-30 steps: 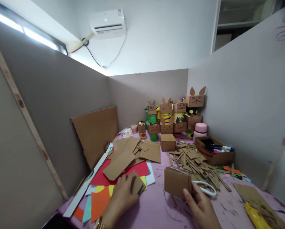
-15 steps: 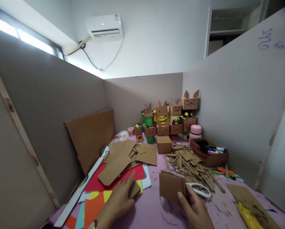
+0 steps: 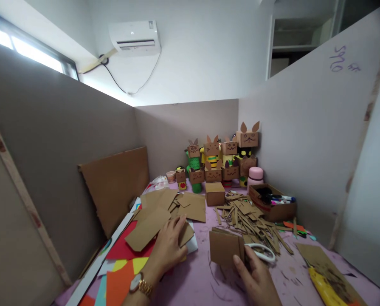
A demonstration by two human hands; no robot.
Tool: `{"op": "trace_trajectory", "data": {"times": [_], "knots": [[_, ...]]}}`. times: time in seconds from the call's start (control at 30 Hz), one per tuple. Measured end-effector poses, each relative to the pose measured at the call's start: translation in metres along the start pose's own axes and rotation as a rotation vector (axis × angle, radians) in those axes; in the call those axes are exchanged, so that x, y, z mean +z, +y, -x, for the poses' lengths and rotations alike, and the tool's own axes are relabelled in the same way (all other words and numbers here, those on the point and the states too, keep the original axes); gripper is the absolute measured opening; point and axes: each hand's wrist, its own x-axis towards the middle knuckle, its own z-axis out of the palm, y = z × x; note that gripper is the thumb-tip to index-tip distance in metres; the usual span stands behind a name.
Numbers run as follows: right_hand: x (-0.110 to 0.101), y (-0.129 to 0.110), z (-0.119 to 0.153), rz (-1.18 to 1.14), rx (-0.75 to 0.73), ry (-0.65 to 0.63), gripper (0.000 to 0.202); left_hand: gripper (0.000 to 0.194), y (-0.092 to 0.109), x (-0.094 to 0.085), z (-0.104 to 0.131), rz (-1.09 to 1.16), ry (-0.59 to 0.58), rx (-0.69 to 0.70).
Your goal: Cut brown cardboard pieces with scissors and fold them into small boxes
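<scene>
R. hand (image 3: pixel 256 274) pinches brown cardboard rectangles (image 3: pixel 225 247) — L. hand (image 3: pixel 170 242), at R.'s 10 o'clock, atop flat brown cardboard pc. (image 3: pixel 186 234) — grip unclear.

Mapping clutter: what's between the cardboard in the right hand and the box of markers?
A heap of cardboard strips lies between the held cardboard in the right hand and the box of markers, as the head view shows.

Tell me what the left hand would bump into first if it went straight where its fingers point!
The left hand would probably meet the flat cardboard sheet just ahead, though depth is unclear and it might pass above.
</scene>
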Motion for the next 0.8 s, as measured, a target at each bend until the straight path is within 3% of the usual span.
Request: {"op": "trace_trajectory", "data": {"times": [0.17, 0.27, 0.33, 0.4, 0.47, 0.67, 0.8], "knots": [[0.000, 0.000, -0.002, 0.003, 0.026, -0.024, 0.047, 0.063, -0.013, 0.018, 0.006, 0.010, -0.070, -0.072], [0.000, 0.004, -0.002, -0.064, 0.062, -0.041, 0.048, 0.062, -0.002, 0.018, 0.014, 0.077, 0.004, -0.119], [0.000, 0.005, -0.001, -0.129, 0.099, -0.062, 0.051, 0.057, 0.014, 0.018, 0.018, 0.400, 0.111, -0.176], [0.000, 0.003, 0.000, -0.194, 0.131, -0.113, 0.053, 0.059, 0.032, 0.021, 0.023, 0.833, 0.121, -0.233], [0.001, -0.002, 0.002, -0.229, 0.133, -0.179, 0.051, 0.059, 0.047, 0.028, 0.028, 1.070, 0.090, -0.251], [0.006, -0.021, 0.006, -0.213, 0.087, -0.226, 0.043, 0.045, 0.060, 0.048, 0.041, 1.281, 0.074, -0.229], [0.009, -0.024, 0.008, -0.236, 0.103, -0.278, 0.041, 0.052, 0.060, 0.056, 0.042, 1.382, 0.052, -0.264]]}}
